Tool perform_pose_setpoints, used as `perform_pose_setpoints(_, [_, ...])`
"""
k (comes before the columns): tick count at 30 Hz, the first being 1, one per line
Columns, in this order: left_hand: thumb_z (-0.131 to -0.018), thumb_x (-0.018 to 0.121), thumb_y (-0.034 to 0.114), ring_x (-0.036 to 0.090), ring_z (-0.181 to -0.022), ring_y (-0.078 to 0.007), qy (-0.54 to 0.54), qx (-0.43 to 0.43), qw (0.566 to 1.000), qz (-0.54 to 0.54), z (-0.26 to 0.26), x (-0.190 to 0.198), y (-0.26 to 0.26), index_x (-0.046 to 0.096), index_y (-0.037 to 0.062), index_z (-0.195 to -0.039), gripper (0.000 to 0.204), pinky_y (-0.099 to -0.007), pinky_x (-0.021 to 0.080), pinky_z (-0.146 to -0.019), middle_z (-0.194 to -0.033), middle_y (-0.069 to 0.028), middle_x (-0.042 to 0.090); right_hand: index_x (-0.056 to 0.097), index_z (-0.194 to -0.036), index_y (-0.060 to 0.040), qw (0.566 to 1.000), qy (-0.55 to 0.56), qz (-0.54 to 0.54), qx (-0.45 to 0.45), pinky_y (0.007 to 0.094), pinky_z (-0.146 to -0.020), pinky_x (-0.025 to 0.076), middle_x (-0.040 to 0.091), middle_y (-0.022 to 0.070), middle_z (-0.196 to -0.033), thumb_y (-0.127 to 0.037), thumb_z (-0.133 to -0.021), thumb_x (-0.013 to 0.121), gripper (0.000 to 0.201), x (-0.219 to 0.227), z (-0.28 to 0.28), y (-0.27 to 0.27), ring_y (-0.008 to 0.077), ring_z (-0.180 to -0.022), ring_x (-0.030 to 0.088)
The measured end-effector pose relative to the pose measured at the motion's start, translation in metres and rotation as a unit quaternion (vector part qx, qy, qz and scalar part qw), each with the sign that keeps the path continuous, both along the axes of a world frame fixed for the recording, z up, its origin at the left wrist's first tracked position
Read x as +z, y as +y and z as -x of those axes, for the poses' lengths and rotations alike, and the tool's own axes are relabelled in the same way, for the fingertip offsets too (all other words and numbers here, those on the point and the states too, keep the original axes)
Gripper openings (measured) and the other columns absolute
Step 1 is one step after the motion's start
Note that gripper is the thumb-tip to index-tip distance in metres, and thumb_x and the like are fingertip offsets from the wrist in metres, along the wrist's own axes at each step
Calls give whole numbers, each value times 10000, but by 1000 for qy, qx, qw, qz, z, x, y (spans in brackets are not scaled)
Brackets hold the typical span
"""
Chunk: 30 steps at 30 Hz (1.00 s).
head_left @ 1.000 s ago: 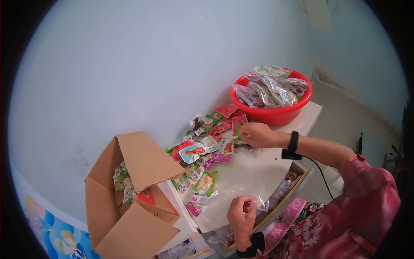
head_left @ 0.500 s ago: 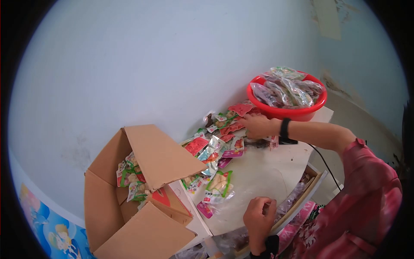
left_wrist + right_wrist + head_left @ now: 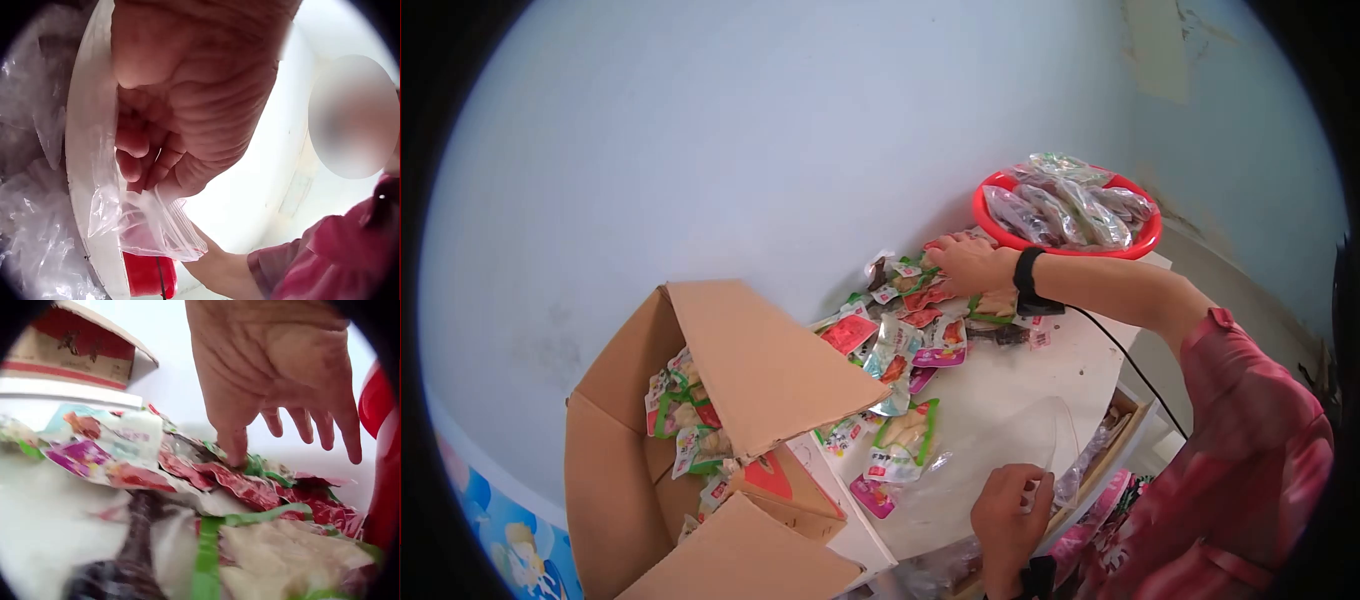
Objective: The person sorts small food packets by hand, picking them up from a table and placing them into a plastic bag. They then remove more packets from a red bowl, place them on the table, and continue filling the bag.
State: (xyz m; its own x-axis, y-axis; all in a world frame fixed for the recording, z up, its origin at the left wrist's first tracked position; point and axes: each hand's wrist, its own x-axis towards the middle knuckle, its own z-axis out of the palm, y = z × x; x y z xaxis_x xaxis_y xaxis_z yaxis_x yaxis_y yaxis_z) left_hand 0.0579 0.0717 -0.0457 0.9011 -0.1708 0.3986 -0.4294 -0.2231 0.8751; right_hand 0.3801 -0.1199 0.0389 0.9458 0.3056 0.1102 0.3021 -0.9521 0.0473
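Note:
My left hand [image 3: 1008, 510] is low on the white tabletop's front side. Its fingers pinch a clear plastic bag [image 3: 162, 228] by the edge, and the bag's thin film spreads over the tabletop. My right hand [image 3: 975, 265] reaches over the back of a heap of snack packets [image 3: 920, 320], its fingers spread and pointing down. In the right wrist view the thumb is right at the red packets [image 3: 244, 487], with nothing gripped. A green-edged packet [image 3: 993, 305] of pale food lies just below that hand. Another green-edged packet [image 3: 905, 440] lies apart, nearer the front.
A red basin [image 3: 1145, 240] full of filled clear bags stands at the back right. At the left is an open cardboard box [image 3: 615, 480] with several packets inside. Below the tabletop's front, an open drawer [image 3: 1135, 430] holds clear plastic bags. A cable [image 3: 1135, 365] trails from the right wrist.
My right hand has moved to the back of the heap and its fingers have spread. The green-edged packet below it has come into sight. My left hand stays with the clear bag.

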Motion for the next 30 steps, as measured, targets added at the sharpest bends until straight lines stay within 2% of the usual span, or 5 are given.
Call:
perform_pose_setpoints(6, [-834,794,84,673,-741,-188,7,-16,1000,-18,-2,-1,3,717,72,-891,96,-302,540,-635,-875,-55,705,293,-1622,-160,994,54,-45,-86,647,-1110,393,432,289,-1521,-635,-810,779,1059,-16,-32,-11,464,-1453,390])
perform_pose_setpoints(9, [-838,792,93,678,-755,-186,-3,-26,999,-22,-2,-3,3,717,78,-887,90,-303,544,-636,-879,-50,707,367,-1588,-147,986,-15,-108,-126,602,-1064,457,540,283,-1427,-632,-834,750,975,-40,-51,-10,457,-1366,502])
perform_pose_setpoints(12, [-836,793,98,682,-752,-182,-6,-17,1000,-26,-1,-3,5,716,82,-882,91,-301,547,-634,-871,-48,706,438,-1553,-125,990,107,-55,-68,509,-1056,490,647,263,-1313,-572,-852,748,888,-33,-58,-21,404,-1257,617])
perform_pose_setpoints(15, [-828,799,94,685,-731,-181,-11,-6,999,-31,0,-5,0,716,84,-883,100,-299,548,-627,-860,-49,702,471,-1531,-127,996,70,-48,-31,484,-1006,520,681,247,-1258,-495,-863,747,811,-33,-42,-22,385,-1188,660])
perform_pose_setpoints(30, [-865,780,92,660,-672,-189,11,32,999,-25,4,-9,-10,695,54,-888,95,-301,521,-612,-838,-70,684,589,-1256,-160,974,-22,-39,221,528,-714,532,695,143,-902,-266,-816,725,473,-25,70,-14,371,-881,705])
